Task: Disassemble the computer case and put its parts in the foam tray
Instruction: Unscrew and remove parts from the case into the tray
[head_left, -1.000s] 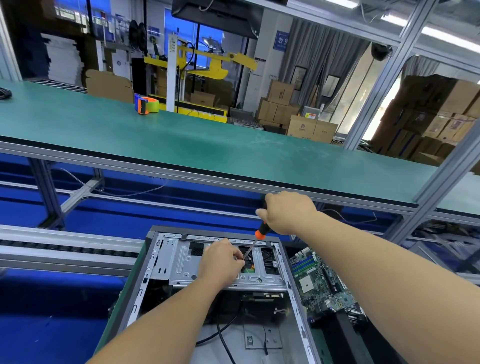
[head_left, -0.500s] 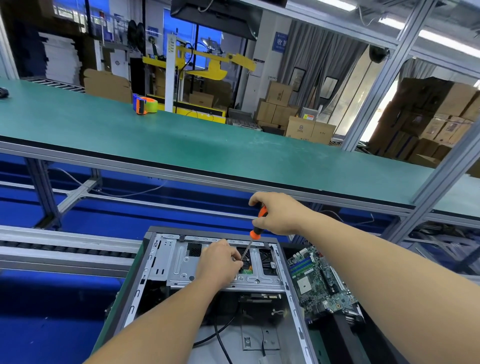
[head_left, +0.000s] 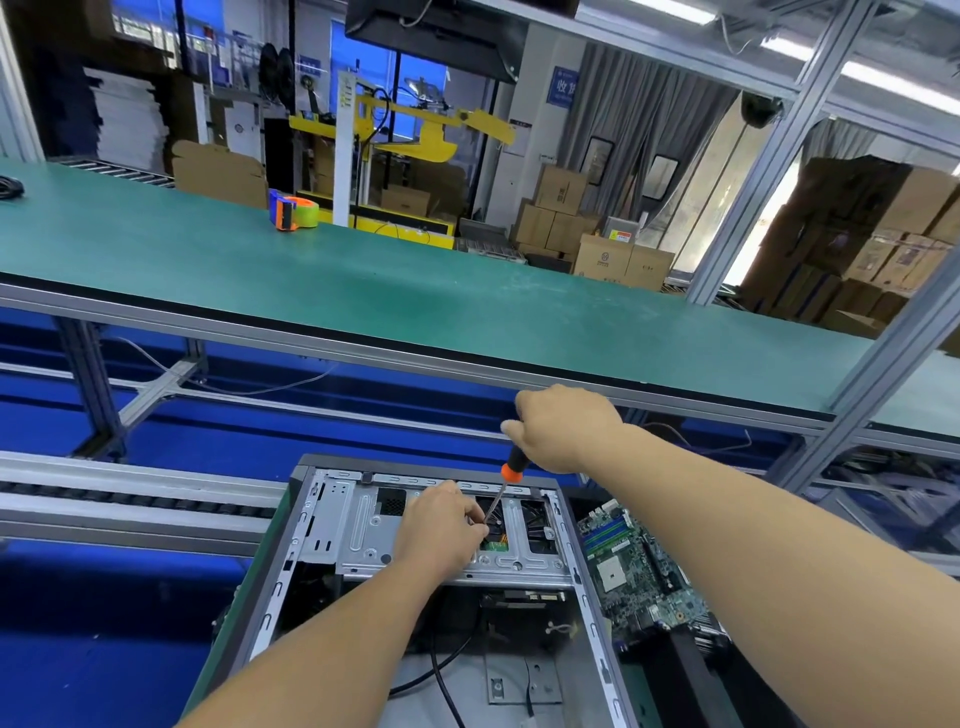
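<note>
An open grey computer case (head_left: 311, 525) lies in front of me with its metal drive bracket (head_left: 363, 530) across the far end. My right hand (head_left: 563, 428) grips the orange and black handle of a screwdriver (head_left: 511, 467), whose shaft slants down into the bracket. My left hand (head_left: 441, 527) rests on the bracket and pinches the screwdriver's shaft near its tip. A green motherboard (head_left: 639, 571) lies just to the right of the case. A black cable (head_left: 441, 675) runs across the case floor. No foam tray is in view.
A long green bench (head_left: 363, 291) runs across behind the case, with a tape dispenser (head_left: 293, 210) on its far side. A roller conveyor rail (head_left: 130, 499) lies to the left. Aluminium frame posts (head_left: 883, 364) stand at the right. Cardboard boxes (head_left: 597, 228) are stacked beyond.
My right hand has turned on the screwdriver handle and shifted slightly; the left hand stays on the bracket at the shaft. The view has drifted a little.
</note>
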